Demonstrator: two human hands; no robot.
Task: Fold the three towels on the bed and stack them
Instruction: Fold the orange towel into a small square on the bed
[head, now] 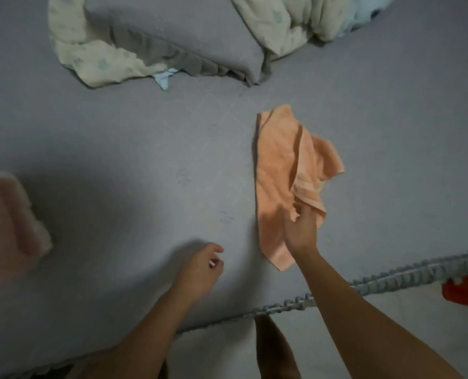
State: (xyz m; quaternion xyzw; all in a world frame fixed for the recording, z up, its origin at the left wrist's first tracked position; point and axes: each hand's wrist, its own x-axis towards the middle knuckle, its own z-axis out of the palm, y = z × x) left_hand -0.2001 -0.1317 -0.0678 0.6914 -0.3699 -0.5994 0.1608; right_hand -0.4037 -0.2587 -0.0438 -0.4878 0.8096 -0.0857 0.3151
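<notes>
- A grey bed (145, 165) fills the head view, with a pillow (178, 42) far up.
- The right hand (299, 228) pinches a corner of the rumpled orange towel (279, 170).
- The left hand (202, 266) hangs loosely curled nearby, holding nothing.
- Folded pink towels (5, 220) sit at the left edge.
- I think the last towel's fold is starting; next, spread it flat.

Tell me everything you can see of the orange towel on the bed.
The orange towel is a soft, terry-looking cloth in pale peach-orange. It lies unfolded and rumpled on the grey bed sheet, right of centre, running lengthwise away from the bed's edge. Its left edge is fairly straight; its right side is bunched, with a flap turned over on top. The right hand pinches a raised fold near its near end. The left hand does not touch it.
</notes>
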